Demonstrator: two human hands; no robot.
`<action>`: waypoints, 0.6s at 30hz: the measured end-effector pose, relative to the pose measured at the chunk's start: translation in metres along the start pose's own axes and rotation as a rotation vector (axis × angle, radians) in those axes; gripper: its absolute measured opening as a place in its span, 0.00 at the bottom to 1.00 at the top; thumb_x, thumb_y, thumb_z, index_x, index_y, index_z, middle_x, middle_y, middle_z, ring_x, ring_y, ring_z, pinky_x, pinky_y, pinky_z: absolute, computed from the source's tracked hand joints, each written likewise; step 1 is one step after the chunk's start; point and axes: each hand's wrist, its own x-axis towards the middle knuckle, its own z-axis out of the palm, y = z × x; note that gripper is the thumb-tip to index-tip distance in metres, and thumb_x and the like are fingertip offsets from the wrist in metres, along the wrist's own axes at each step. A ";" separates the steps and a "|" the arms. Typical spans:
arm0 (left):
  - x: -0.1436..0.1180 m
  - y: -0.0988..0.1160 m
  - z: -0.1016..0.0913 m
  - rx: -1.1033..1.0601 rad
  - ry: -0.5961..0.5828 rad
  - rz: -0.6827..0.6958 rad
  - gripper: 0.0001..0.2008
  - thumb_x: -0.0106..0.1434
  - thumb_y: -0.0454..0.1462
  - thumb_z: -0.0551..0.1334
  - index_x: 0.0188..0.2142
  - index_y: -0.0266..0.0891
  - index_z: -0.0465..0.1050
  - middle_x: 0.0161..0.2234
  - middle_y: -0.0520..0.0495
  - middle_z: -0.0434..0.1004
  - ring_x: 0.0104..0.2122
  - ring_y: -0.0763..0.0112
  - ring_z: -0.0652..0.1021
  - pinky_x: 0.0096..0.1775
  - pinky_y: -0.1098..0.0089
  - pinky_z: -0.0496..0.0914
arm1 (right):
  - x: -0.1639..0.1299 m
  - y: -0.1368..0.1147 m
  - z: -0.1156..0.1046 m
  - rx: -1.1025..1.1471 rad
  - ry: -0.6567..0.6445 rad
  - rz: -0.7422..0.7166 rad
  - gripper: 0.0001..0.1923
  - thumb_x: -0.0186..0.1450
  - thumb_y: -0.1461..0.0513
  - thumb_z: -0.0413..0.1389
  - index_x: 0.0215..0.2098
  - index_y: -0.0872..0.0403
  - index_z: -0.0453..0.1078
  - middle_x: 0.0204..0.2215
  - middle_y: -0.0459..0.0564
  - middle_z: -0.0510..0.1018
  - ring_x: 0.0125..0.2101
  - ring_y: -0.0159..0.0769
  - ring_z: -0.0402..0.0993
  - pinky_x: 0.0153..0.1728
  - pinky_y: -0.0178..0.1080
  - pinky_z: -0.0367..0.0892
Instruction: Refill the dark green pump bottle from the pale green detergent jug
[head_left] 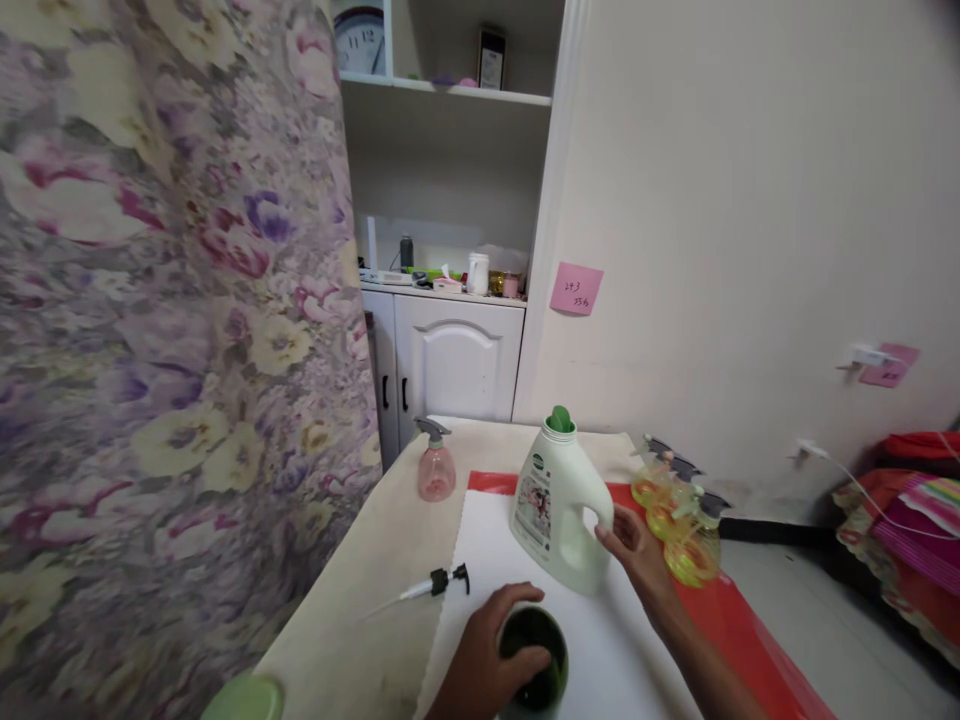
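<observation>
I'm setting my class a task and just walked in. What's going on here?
A person's left hand holds an open-topped container. The right hand is at the handle of a pale jug, which stands uncapped on a white sheet. A pump lies across the sheet's left edge; a pink bottle stands farther back.

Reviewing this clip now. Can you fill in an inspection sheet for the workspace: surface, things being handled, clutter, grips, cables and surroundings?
Surface: cream-covered table, with a white sheet over a red sheet.
Things handled: pale green jug, upright, green piece in its mouth; open green container, partly out of frame.
Clutter: black-and-white pump lying down, pink spray bottle, three yellow spray bottles, green round item cut off by the frame.
Left grip: around the container's rim.
Right grip: at the jug's handle; closure unclear.
Cables: white cable from a wall plug, off the table.
Surroundings: floral curtain, white cabinet, pink note on the wall.
</observation>
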 end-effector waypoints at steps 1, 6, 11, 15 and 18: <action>0.001 0.000 0.002 -0.004 -0.005 -0.020 0.24 0.48 0.38 0.67 0.47 0.47 0.74 0.54 0.46 0.76 0.57 0.53 0.71 0.60 0.58 0.60 | 0.005 -0.001 0.002 0.004 -0.028 0.005 0.24 0.53 0.50 0.64 0.43 0.52 0.70 0.42 0.54 0.80 0.45 0.49 0.75 0.47 0.49 0.68; 0.009 -0.004 0.008 -0.046 -0.057 -0.046 0.21 0.47 0.35 0.66 0.43 0.47 0.75 0.51 0.44 0.78 0.56 0.53 0.71 0.59 0.56 0.60 | 0.029 0.000 0.005 0.013 -0.178 0.032 0.17 0.56 0.49 0.61 0.27 0.54 0.72 0.23 0.45 0.76 0.26 0.34 0.69 0.28 0.36 0.61; 0.017 -0.022 0.010 -0.084 -0.113 -0.006 0.20 0.46 0.35 0.68 0.41 0.48 0.76 0.48 0.46 0.79 0.56 0.52 0.72 0.58 0.57 0.62 | 0.040 0.005 0.004 0.048 -0.310 0.034 0.25 0.59 0.46 0.56 0.13 0.54 0.65 0.12 0.42 0.65 0.18 0.30 0.58 0.23 0.36 0.51; 0.020 -0.030 0.008 -0.112 -0.160 0.034 0.17 0.47 0.40 0.68 0.40 0.50 0.77 0.47 0.47 0.80 0.56 0.53 0.72 0.59 0.56 0.61 | 0.039 0.006 0.013 0.072 -0.276 0.014 0.27 0.61 0.47 0.53 0.11 0.52 0.59 0.10 0.40 0.61 0.16 0.29 0.54 0.23 0.37 0.49; 0.019 -0.024 0.006 -0.080 -0.154 -0.020 0.19 0.47 0.39 0.67 0.42 0.50 0.77 0.50 0.46 0.79 0.56 0.51 0.71 0.59 0.55 0.60 | 0.037 0.000 0.021 0.070 -0.220 0.003 0.27 0.61 0.47 0.53 0.11 0.51 0.57 0.09 0.39 0.59 0.15 0.28 0.53 0.23 0.38 0.49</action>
